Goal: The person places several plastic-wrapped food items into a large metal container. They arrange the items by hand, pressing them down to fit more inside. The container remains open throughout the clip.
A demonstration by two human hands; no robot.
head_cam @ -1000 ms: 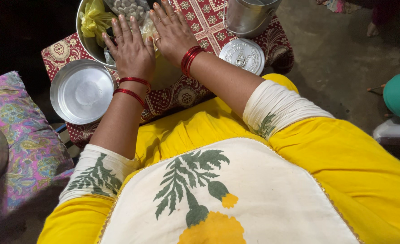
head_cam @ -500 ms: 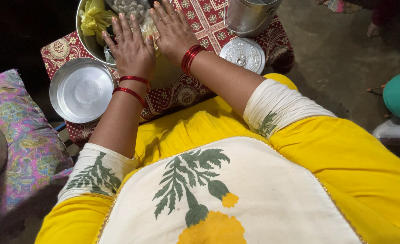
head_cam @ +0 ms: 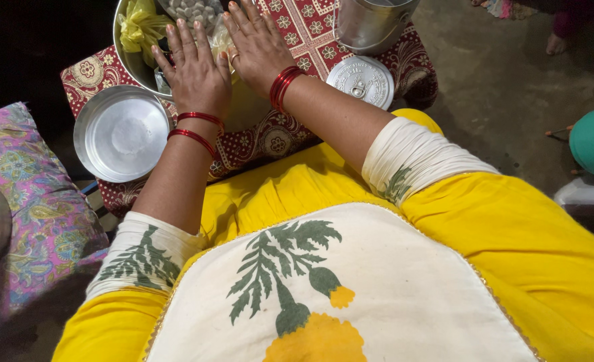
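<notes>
Under my two palms lies a pale, flat sheet (head_cam: 243, 107) (dough or a thin disc, I cannot tell which), spread on the red patterned cloth (head_cam: 290, 134) that covers the small table in front of my knees. Only its near edge shows past my wrists. It looks soft and thin, so I judge it light, limp and easy to tear; it would be best taken by the rim with spread fingers or lifted on a flat palm, not pinched in the middle.

My left hand (head_cam: 195, 74) lies flat, fingers wide and straight, its fingertips reaching the rim of the big steel bowl (head_cam: 131, 64). My right hand (head_cam: 257, 47) is flat too, fingers spread, just beside the left, thumbs nearly touching. Neither hand grips anything; both only press down.

The bowl holds a crumpled yellow bag (head_cam: 139, 30) and a clear bag of small pale lumps (head_cam: 190, 10). To the left of my left wrist sits an empty steel plate (head_cam: 121, 134). To the right of my right forearm lies a round steel lid (head_cam: 361, 80), and beyond it stands a steel canister (head_cam: 371, 23), open at the top.
</notes>
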